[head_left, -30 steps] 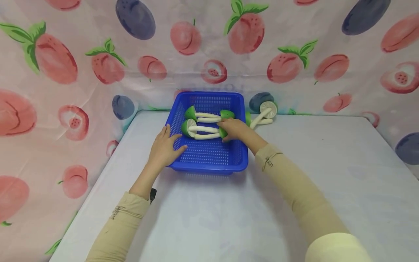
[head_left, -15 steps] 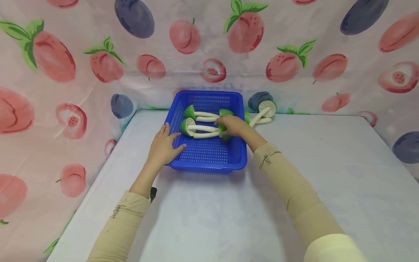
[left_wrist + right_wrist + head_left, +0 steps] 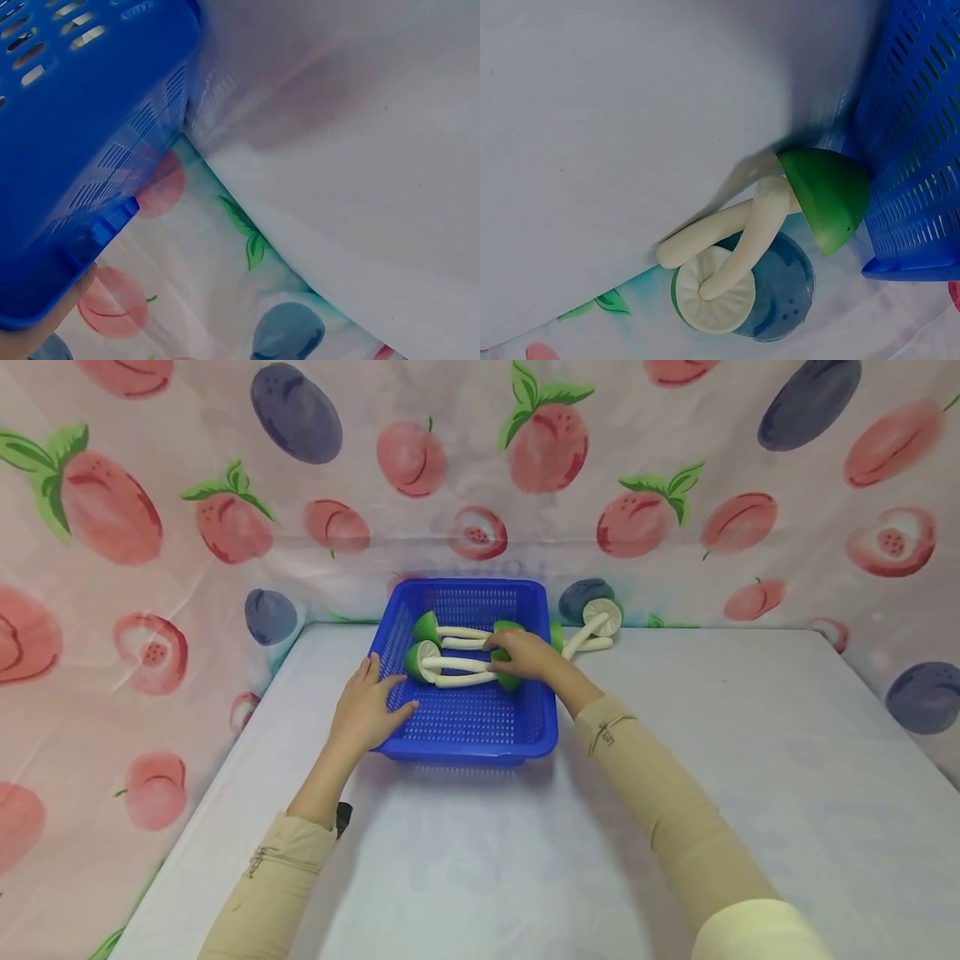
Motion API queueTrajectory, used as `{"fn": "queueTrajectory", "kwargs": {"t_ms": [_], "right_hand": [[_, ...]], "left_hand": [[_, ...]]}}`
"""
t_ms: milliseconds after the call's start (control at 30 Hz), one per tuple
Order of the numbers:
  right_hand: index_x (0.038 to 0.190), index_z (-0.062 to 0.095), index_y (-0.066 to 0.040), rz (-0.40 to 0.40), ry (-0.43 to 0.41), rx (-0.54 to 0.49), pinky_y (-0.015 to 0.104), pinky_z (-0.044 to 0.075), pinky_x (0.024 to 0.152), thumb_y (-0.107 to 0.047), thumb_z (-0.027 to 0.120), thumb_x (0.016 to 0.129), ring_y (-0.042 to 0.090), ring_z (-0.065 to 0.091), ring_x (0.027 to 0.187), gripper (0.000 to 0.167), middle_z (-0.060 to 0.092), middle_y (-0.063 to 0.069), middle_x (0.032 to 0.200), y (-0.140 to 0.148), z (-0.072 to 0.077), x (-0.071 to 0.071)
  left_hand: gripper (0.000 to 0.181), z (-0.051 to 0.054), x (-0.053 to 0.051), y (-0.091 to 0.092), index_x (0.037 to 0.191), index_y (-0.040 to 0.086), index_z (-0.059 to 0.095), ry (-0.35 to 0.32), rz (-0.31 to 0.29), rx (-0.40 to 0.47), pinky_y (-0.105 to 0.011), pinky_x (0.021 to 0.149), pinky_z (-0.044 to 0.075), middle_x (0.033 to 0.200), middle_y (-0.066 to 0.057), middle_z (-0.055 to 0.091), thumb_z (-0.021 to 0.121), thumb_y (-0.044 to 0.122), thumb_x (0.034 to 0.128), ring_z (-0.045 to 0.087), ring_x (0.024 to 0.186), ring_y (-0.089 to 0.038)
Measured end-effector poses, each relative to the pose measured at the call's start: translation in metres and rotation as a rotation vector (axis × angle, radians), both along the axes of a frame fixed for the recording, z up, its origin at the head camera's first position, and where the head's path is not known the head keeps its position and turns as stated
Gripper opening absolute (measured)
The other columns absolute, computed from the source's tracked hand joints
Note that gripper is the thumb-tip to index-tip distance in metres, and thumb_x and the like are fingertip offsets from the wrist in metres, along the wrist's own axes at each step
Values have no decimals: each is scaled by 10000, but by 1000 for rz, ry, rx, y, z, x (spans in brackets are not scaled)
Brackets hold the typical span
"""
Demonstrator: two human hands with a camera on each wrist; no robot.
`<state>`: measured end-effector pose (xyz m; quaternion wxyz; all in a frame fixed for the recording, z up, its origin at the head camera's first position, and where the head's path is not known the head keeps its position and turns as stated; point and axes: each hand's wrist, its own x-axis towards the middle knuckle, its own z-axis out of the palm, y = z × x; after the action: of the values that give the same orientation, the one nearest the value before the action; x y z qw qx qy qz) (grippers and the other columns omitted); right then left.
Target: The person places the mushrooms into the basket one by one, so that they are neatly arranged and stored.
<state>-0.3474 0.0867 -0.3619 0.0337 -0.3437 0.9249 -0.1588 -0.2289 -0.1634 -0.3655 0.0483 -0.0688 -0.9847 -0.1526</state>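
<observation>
In the head view, a blue plastic basket [image 3: 457, 750] holds several toy mushrooms with green caps and white stems. My left hand [image 3: 366, 708] rests on the basket's left rim with its fingers spread, the thumb reaching over the inside. Inside the right part of the basket, my right hand [image 3: 523, 656] holds a toy mushroom by its green cap [image 3: 508, 681], fingers bent over it. A toy mushroom [image 3: 423, 660] with its pale underside showing lies at the left in the basket. In the left wrist view, a finger [image 3: 49, 330] touches the basket's rim [image 3: 97, 240].
Just outside the basket's right wall lie two toy mushrooms, one with its pale underside [image 3: 712, 289] showing and one with its green cap [image 3: 825, 195] close to the wall. A fruit-print cloth [image 3: 480, 460] hangs behind the white table [image 3: 735, 760].
The head view has shifted slightly. My right hand's fingers have moved a little over the green caps. My left hand stays on the basket's left rim.
</observation>
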Motion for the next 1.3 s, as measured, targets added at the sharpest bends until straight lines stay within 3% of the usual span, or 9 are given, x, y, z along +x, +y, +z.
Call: {"fn": "queueTrajectory", "kwargs": {"t_ms": [267, 500, 700, 933, 1067, 1300], "right_hand": [[1155, 625, 16, -35, 51, -65, 422, 469, 975, -183, 624, 905, 312, 590, 1108, 320, 647, 160, 1144, 1, 1, 2], [1111, 642, 24, -92, 119, -174, 422, 494, 929, -172, 601, 919, 313, 604, 1060, 278, 653, 167, 1105, 1, 1, 2], [1053, 661, 7, -188, 200, -362, 411, 501, 872, -151, 590, 917, 308, 601, 978, 220, 664, 163, 1033, 6, -4, 6], [1041, 653, 31, -245, 209, -474, 404, 522, 837, -117, 574, 917, 303, 622, 935, 208, 671, 180, 1003, 19, -3, 15], [1020, 643, 42, -316, 248, -571, 424, 516, 825, -89, 570, 912, 315, 632, 924, 186, 671, 198, 988, 30, 0, 16], [998, 632, 61, -456, 231, -598, 419, 515, 767, -84, 547, 910, 321, 617, 841, 189, 658, 217, 922, 47, -6, 13]], "left_hand": [[548, 2, 2, 2, 1314, 24, 535, 24, 1, 33, -563, 1145, 204, 1499, -323, 209, 591, 372, 894, 167, 1423, -439], [576, 2, -4, 0, 1350, 40, 504, -19, 8, 10, -566, 1154, 169, 1522, -309, 146, 567, 402, 906, 111, 1435, -435], [577, 1, -3, 0, 1345, 34, 506, -13, 7, 15, -574, 1149, 172, 1519, -312, 156, 572, 401, 905, 120, 1432, -440], [569, -2, -4, 6, 1336, 36, 518, -7, -9, 17, -558, 1156, 170, 1518, -304, 176, 584, 395, 899, 130, 1434, -430], [570, -1, -4, 6, 1335, 42, 521, 0, -15, 16, -558, 1155, 175, 1518, -302, 178, 579, 404, 899, 131, 1435, -426], [580, 0, 0, 0, 1349, 43, 505, -23, 7, 8, -591, 1138, 183, 1522, -305, 155, 570, 408, 903, 122, 1430, -443]]}}
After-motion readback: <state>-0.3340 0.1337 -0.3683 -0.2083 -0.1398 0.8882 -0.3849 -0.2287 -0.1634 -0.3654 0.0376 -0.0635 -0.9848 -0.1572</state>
